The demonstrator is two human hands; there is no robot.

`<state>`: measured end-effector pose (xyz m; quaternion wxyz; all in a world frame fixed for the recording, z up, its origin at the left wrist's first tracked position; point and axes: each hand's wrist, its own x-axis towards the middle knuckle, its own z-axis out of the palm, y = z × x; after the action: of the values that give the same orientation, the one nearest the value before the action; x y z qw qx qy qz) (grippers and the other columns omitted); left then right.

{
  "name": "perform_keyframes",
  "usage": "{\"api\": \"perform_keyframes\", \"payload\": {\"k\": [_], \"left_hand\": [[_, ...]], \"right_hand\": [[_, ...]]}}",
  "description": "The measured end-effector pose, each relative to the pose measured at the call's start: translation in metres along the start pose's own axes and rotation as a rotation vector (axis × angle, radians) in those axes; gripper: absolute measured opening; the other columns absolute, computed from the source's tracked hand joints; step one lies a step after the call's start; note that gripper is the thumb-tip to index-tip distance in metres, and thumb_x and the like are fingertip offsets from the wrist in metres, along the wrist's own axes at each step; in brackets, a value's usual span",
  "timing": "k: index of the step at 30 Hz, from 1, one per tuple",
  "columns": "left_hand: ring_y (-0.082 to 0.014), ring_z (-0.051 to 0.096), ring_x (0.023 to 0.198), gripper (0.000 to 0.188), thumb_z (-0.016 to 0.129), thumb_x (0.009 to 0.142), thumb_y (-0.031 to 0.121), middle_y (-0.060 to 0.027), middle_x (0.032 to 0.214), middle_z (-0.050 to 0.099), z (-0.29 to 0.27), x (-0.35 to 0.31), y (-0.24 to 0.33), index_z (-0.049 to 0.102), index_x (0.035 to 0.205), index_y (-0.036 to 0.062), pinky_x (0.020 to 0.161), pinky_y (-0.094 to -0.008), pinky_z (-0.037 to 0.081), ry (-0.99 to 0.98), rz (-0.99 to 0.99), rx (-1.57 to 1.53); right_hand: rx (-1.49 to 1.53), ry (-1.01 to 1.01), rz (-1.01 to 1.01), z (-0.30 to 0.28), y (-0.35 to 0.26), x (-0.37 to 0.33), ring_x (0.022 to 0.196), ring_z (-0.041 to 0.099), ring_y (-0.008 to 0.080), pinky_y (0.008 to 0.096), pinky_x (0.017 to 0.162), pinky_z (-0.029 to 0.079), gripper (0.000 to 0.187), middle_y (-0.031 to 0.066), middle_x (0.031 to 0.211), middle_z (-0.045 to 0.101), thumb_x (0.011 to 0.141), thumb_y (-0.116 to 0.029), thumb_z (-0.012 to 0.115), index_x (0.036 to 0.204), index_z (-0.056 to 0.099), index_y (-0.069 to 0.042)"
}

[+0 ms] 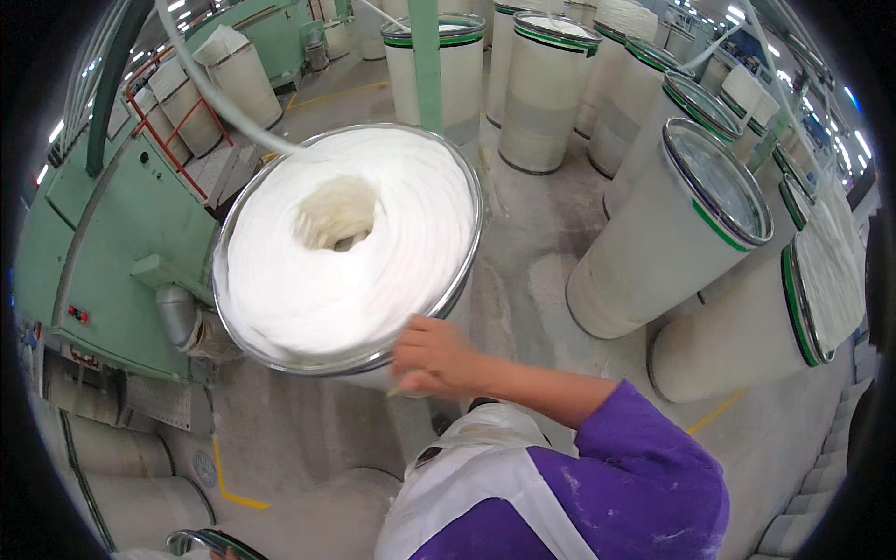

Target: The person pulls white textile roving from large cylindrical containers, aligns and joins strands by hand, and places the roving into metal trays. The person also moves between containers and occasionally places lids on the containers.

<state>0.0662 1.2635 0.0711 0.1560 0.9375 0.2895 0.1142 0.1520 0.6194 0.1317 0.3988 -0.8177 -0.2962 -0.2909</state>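
A tall pale sliver can (452, 313) with a metal rim stands before me, filled with white coiled fibre sliver (280, 271) around a deep centre hole. My right hand (434, 359) is at the near right side of its rim, fingers curled and closed there. At the bottom edge, lower left, only a sliver of my left hand (224, 554) shows, beside the dark green and metal rim of another can (210, 539). Its fingers are mostly cut off by the frame. A pale tube or sliver strand (224, 103) runs down to the full can's far left edge.
Several similar cans (644, 247) crowd the right side and the back. A green machine (117, 252) with a duct (177, 313) stands at the left. One green post (427, 65) rises behind the full can. Yellow lines (221, 471) mark the floor.
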Motion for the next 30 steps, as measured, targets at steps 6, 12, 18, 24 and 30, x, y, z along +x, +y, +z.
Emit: {"api": "perform_keyframes", "payload": {"k": [6,12,18,24,30], "left_hand": [[-0.0335,0.037,0.133,0.057,0.05,0.09,0.002,-0.0229,0.144,0.037,0.001,0.024,0.007,0.029,0.143,-0.0044,0.109,-0.0365,0.029,0.073,-0.019,-0.217],[-0.0285,0.044,0.128,0.046,0.058,0.087,0.006,-0.017,0.136,0.049,0.02,-0.022,0.141,0.048,0.131,-0.0007,0.108,-0.0369,0.03,0.136,0.258,-0.159],[-0.0286,0.05,0.122,0.032,0.065,0.086,0.017,-0.0152,0.129,0.056,0.04,-0.063,0.352,0.063,0.115,0.0042,0.104,-0.0367,0.036,0.048,0.561,-0.293],[-0.0346,0.051,0.118,0.033,0.061,0.085,0.025,-0.0172,0.13,0.055,0.073,-0.056,0.452,0.065,0.111,0.0053,0.104,-0.0431,0.034,0.18,0.571,-0.059],[-0.0353,0.058,0.107,0.033,0.059,0.084,0.023,-0.0159,0.124,0.059,0.104,-0.034,0.461,0.063,0.11,0.0027,0.095,-0.0446,0.042,0.098,0.397,-0.026]], "right_hand": [[0.206,-0.464,0.354,-0.097,0.017,-0.06,0.067,0.054,0.0342,0.0444,0.06,0.041,0.043,0.0112,0.069,0.055,0.094,-0.045,0.048,0.071,0.057,-0.009],[-0.011,-1.034,0.626,-0.096,0.055,-0.099,0.078,0.061,0.032,0.0435,0.07,0.049,0.027,0.0122,0.085,0.064,0.094,-0.032,0.052,0.092,0.064,-0.009],[0.137,-0.871,0.772,-0.161,0.097,-0.07,0.082,0.065,0.025,0.0339,0.073,0.052,0.028,0.0101,0.101,0.066,0.082,-0.012,0.068,0.109,0.064,-0.008],[0.067,-0.533,0.356,-0.212,0.131,0.007,0.075,0.064,0.024,0.0313,0.067,0.049,0.022,0.0096,0.084,0.067,0.072,-0.008,0.076,0.092,0.067,-0.004],[0.209,-0.583,0.057,-0.183,0.134,0.043,0.077,0.064,0.0251,0.033,0.066,0.05,0.021,0.0091,0.083,0.067,0.071,-0.009,0.076,0.09,0.068,-0.007]]}}
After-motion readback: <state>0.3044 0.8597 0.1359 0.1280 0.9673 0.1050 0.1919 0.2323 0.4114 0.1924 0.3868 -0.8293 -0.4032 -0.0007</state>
